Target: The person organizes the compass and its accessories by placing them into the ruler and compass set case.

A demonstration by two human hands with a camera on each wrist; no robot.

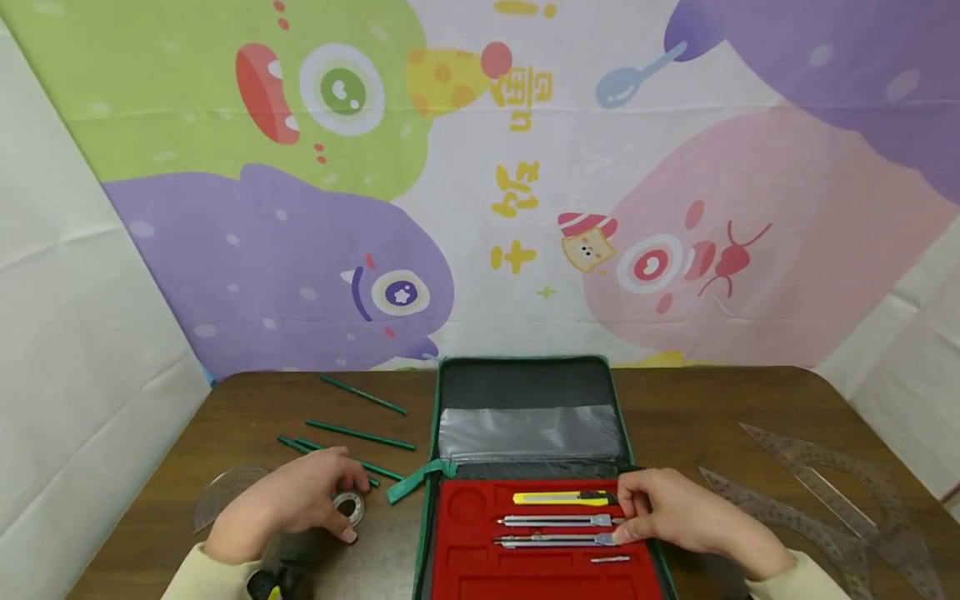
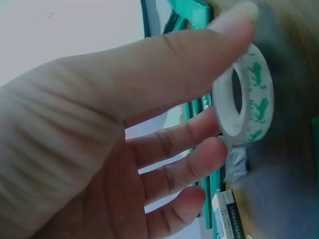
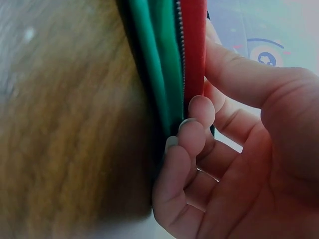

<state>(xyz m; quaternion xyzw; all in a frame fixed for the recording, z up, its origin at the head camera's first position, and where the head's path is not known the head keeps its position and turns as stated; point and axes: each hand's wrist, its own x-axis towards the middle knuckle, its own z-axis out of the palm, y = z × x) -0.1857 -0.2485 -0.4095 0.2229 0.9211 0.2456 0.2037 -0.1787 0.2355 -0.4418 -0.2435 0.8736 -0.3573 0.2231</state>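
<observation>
In the head view my left hand [image 1: 296, 500] pinches a small roll of tape [image 1: 348, 506] at the left of the case. The left wrist view shows the thumb on the near rim of this tape roll [image 2: 256, 97], which has green animal prints. My right hand [image 1: 675, 518] is at the right edge of the red tray [image 1: 465, 575], fingers curled, its thumb and index at the handle ends of two silver drawing compasses. The upper compass [image 1: 555, 521] and lower compass [image 1: 555, 541] lie level in the tray. A yellow utility knife [image 1: 558, 498] lies above them.
The green zip case [image 1: 525, 383] stands with its lid raised. Several green pencils [image 1: 360, 434] lie at the left, near a clear protractor [image 1: 225, 492]. Clear set squares [image 1: 817, 483] lie at the right. A small metal part [image 1: 611, 559] sits below the compasses.
</observation>
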